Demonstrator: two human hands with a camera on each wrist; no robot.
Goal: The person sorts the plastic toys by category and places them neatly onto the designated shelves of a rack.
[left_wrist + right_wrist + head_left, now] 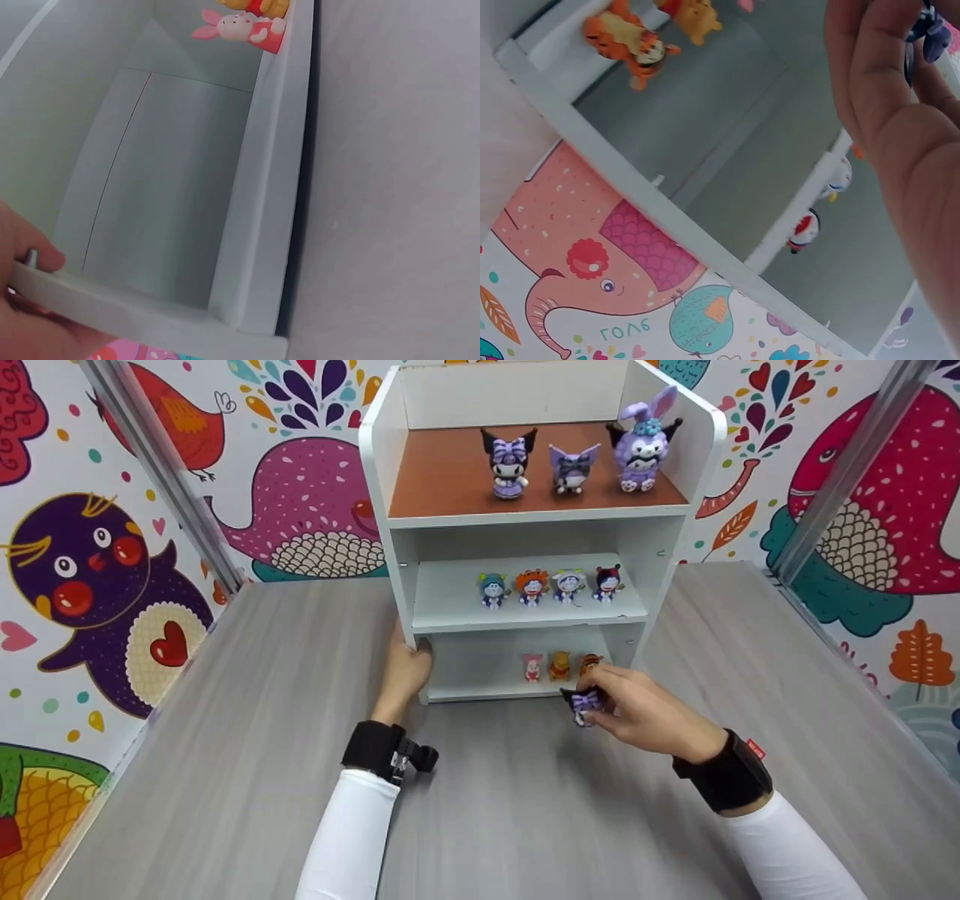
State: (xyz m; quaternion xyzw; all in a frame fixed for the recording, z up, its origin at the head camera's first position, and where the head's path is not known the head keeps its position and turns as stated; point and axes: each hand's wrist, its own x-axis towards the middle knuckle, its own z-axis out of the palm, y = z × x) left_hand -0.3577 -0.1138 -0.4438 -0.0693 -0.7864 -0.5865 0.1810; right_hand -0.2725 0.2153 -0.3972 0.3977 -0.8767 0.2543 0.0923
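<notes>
A white three-tier shelf (pixel 517 627) stands ahead. My left hand (pixel 409 667) grips the edge of its left side panel low down; in the left wrist view the thumb (pixel 45 251) lies on the panel's inner face. My right hand (pixel 652 712) pinches a small black-and-purple figurine (pixel 581 705) with a bow, held just in front of the bottom tier. Behind it, the bottom tier bears a pink piglet figurine (pixel 532 667), a yellow bear figurine (pixel 559 666) and an orange tiger figurine (pixel 626 41), which the right hand partly hides in the head view.
On the brown top tier stand three purple figurines: one with a bow (pixel 509 465), a smaller one (pixel 573 471) and a taller long-eared one (pixel 641 450). Several small figurines (pixel 531 588) line the middle tier. Grey wood-look tabletop (pixel 480 810) lies in front; patterned walls (pixel 315 495) rise behind.
</notes>
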